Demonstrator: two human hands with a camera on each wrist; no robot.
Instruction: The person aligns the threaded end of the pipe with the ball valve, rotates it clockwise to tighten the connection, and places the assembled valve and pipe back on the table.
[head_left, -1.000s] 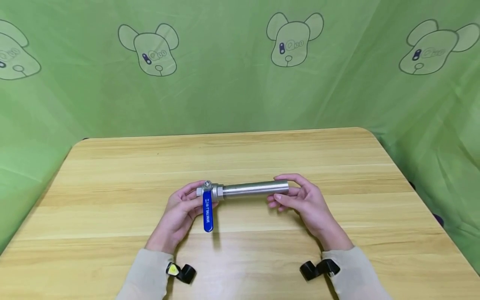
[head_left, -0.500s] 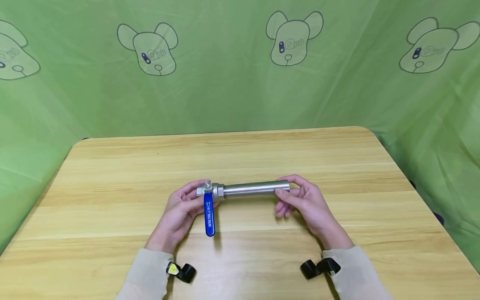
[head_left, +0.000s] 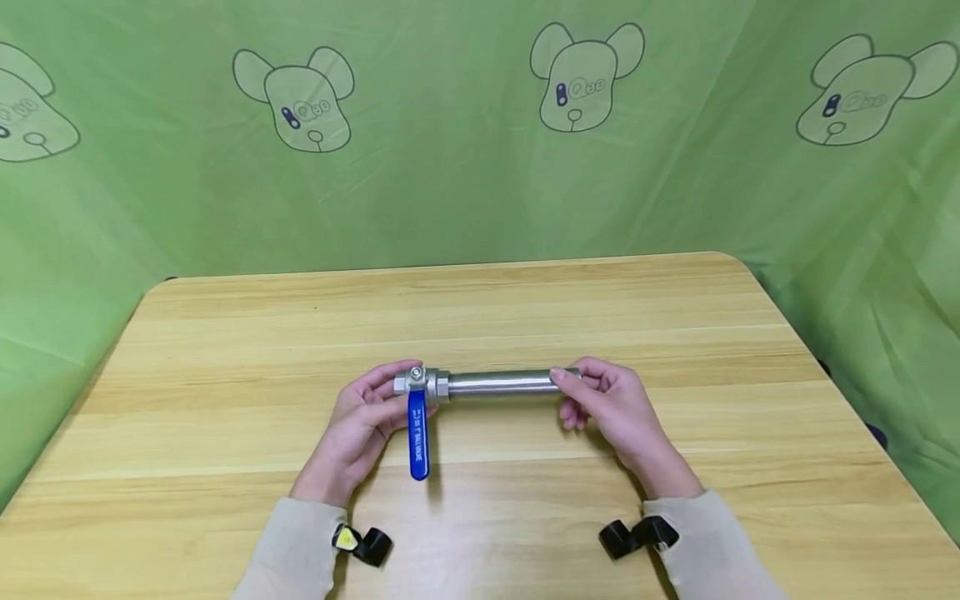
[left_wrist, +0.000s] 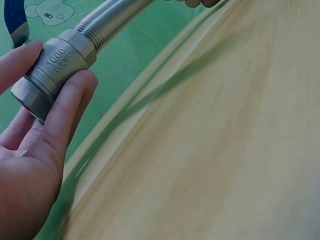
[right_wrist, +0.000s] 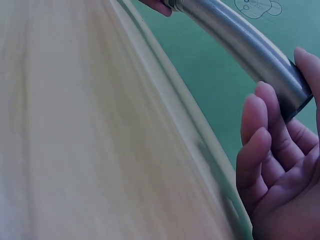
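A steel ball valve (head_left: pixel 437 386) with a blue lever handle (head_left: pixel 419 437) is joined to a smooth metal pipe (head_left: pixel 502 382), both held up above the table. My left hand (head_left: pixel 362 425) grips the valve body, its thumb and fingers on either side. In the left wrist view, the valve body (left_wrist: pixel 57 65) reads "1000 WOG", and threads show where the pipe enters it. My right hand (head_left: pixel 613 408) pinches the pipe's free end between thumb and fingers. In the right wrist view, several fingers (right_wrist: pixel 260 130) curl below the pipe (right_wrist: pixel 250 42).
A light wooden table (head_left: pixel 480 317) lies beneath both hands. Green cloth (head_left: pixel 450 192) printed with bear heads hangs behind it and at the sides. A black wrist camera (head_left: pixel 371 546) sits at the left sleeve, another black camera (head_left: pixel 618 539) at the right.
My right fingers have turned about the pipe's end, the thumb moving up onto it and the lower fingers curling in. The pipe's right end has dipped slightly. The lever now hangs a little lower.
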